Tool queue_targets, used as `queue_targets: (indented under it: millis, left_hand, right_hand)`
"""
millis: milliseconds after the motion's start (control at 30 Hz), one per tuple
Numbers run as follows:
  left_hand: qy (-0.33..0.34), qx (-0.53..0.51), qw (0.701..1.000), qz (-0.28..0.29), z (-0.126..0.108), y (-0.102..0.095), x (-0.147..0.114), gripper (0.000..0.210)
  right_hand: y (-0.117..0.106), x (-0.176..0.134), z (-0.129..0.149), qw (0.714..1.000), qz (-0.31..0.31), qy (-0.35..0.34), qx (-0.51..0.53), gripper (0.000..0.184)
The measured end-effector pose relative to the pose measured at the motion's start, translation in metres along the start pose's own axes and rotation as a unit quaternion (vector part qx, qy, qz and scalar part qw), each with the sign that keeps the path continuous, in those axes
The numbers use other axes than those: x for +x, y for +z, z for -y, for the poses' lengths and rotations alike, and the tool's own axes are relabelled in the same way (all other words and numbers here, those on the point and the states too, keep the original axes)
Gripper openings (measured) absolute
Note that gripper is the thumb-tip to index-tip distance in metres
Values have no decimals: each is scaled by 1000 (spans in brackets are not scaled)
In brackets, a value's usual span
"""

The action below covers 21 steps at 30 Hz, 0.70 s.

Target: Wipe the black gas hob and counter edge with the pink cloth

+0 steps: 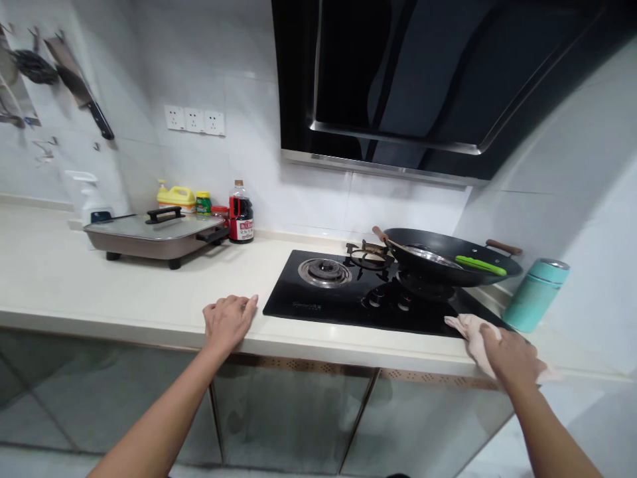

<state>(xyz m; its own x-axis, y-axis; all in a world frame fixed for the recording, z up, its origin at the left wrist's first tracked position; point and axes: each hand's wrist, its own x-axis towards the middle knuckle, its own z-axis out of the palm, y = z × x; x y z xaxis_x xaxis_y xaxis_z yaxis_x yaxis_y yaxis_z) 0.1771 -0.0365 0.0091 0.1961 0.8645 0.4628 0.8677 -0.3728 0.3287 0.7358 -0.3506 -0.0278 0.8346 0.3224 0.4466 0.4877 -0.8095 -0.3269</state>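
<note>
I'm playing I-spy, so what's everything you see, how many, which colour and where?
Counter: 1, cream, across middle
Cabinets: several, grey-green, below counter
Hob: 1, black, on counter
Wok: 1, black, hob's right
Utensil handle: 1, green, over wok
Flask: 1, turquoise, right of hob
Hood: 1, black, above hob
Sockets: 3, white, on wall
Lidded pan: 1, brown, counter's left
Jars: 2, green and red, behind pan
Bottle: 1, dark, right of jars
Jug: 1, yellow, behind pan
Spray bottle: 1, white, behind pan
Hanging tools: count blurry, dark, upper left
Cloth: 1, pink, hob's front right
Left hand: 1, bare, on counter
Right hand: 1, bare, on cloth
</note>
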Motion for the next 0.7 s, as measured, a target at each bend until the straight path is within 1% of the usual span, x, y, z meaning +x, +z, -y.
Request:
queue_targets:
  millis: [67,100,133,200,233,267,333,367,400,433,500,533,633,700]
  left_hand:
    - [0,6,1000,-3,-1,1,0,59]
    - [0,9,1000,-7,-2,2,0,60]
    - [0,11,1000,-11,-3,2,1,60]
    - [4,11,1000,-17,-4,4,1,60]
    - [6,10,1000,-19,-4,4,0,60]
    - [9,9,1000,-23,-4,4,0,60]
    - [11,8,999,-32,-4,5,0,59]
    - [12,8,999,-36,-4,5,0,59]
    - [13,9,999,-37,-4,5,-1,58]
    - [15,10,999,-37,-4,5,-1,58]
    - [18,14,999,-35,-3,5,-1,58]
    - [20,16,999,-37,-4,4,-1,58]
    - [20,23,998,-48,-3,4,-1,57]
    - [16,25,998,-51,-2,4,-1,57]
  right_hand:
    - [4,-10,4,999,-1,41,21,74]
    - [7,-20,10,998,-7,43,42,74]
    - [12,-34,19,997,-29,27,68,73]
    - [23,-67,44,984,-113,-33,134,69]
    - [29,-87,60,966,-175,-72,174,66]
    - [35,-107,78,941,-237,-113,213,62]
    - [44,-147,119,890,-314,-185,273,50]
    - [47,-166,141,868,-347,-202,294,45]
    - [49,-184,162,856,-353,-218,308,42]
    - [50,-202,182,849,-348,-230,323,44]
    - [52,-235,218,839,-317,-266,353,51]
    - [54,-250,232,830,-295,-296,368,53]
    - [63,-286,262,792,-227,-422,378,52]
    - [69,-296,271,769,-211,-488,355,49]
